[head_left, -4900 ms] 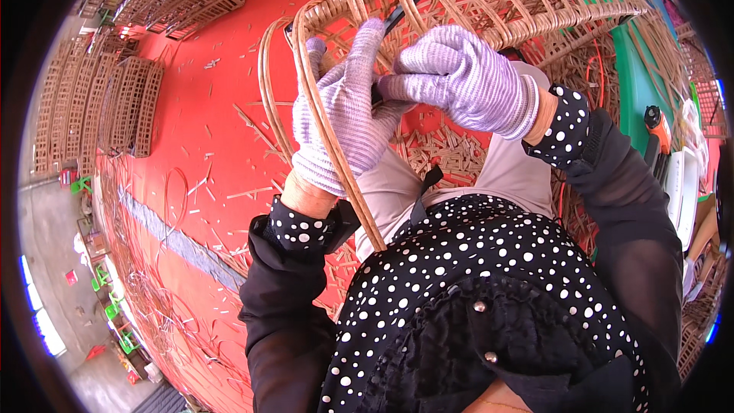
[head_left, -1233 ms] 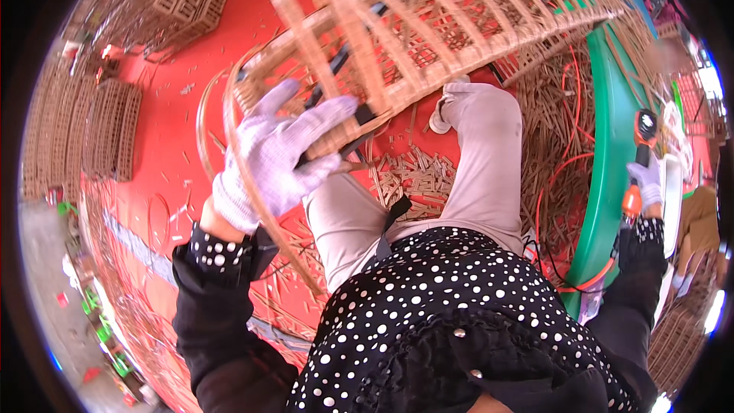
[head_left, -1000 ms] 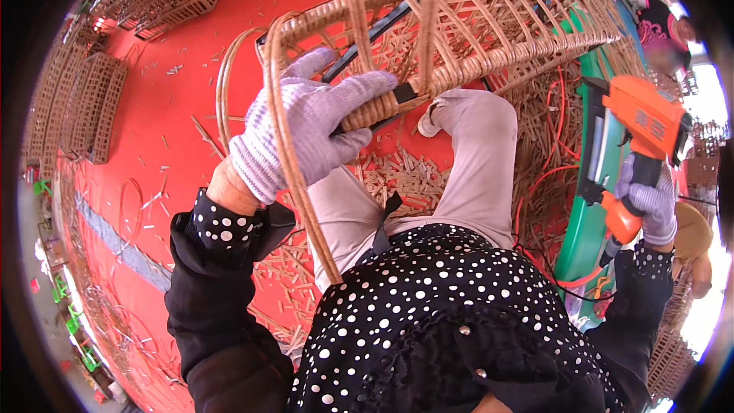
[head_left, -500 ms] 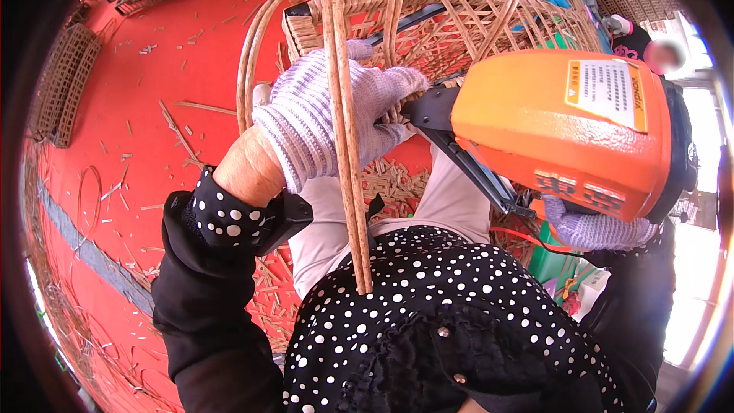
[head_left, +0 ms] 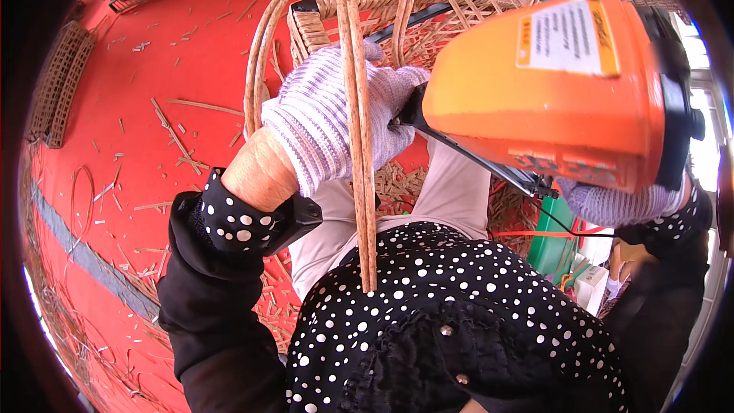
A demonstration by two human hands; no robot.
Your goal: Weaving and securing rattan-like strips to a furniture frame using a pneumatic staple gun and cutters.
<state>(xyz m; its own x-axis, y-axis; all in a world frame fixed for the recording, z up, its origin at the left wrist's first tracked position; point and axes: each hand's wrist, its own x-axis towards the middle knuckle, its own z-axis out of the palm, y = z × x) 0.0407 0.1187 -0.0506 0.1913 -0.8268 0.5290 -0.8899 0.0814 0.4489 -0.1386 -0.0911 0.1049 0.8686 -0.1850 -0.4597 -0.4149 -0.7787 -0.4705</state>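
Note:
My gloved left hand [head_left: 336, 107] is closed around part of a woven rattan frame [head_left: 310, 29], near its corner. What lies inside the fingers is mostly hidden. A pair of long rattan strands [head_left: 361, 160] hangs down in front of that hand. In my gloved right hand [head_left: 623, 205] is the handle of an orange electric nail gun [head_left: 489, 111], largely covered by the tool's body. The gun's black nose [head_left: 413, 109] points left and sits right beside my left fingers. Whether it touches the rattan cannot be seen.
Cut rattan scraps [head_left: 176, 134] litter the red floor [head_left: 115, 191]. Woven pieces [head_left: 65, 80] stand at the left and far left. A black cord [head_left: 569, 231] runs under the gun, by a green container [head_left: 550, 241] and a white box [head_left: 591, 284].
The nail gun's body has swung upward and tilted, its nose staying beside my left hand. My right hand has shifted up and right; my left keeps its hold.

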